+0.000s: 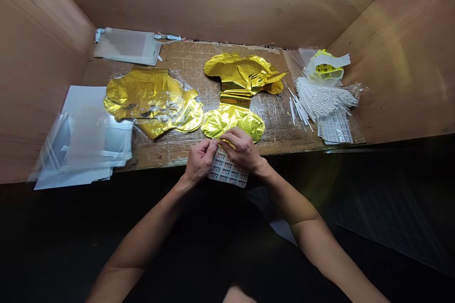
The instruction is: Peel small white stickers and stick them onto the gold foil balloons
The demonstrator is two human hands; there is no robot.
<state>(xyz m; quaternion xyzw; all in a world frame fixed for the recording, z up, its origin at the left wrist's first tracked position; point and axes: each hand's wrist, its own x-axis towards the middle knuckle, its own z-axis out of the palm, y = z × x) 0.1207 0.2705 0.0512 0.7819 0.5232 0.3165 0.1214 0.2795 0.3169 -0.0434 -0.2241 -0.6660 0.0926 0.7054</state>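
A sheet of small printed CE stickers [229,170] hangs just off the table's front edge, below my hands. My left hand [202,160] is closed, its thumb and fingers pinching the sheet's upper left side. My right hand [242,149] bends over the top of the same sheet with its fingertips pressed together. What lies in that pinch is too small to tell. Directly beyond my fingers is the rounded near end of a folded gold foil balloon [232,123], whose bulky far part lies crumpled behind.
More gold foil balloons [149,94] lie piled on the left. Clear plastic sleeves [88,137] and a clear packet stack [126,46] are farther left. On the right are white sticks [320,97], another sticker sheet [339,129] and a yellow item [325,64]. Wooden walls [227,0] enclose the table.
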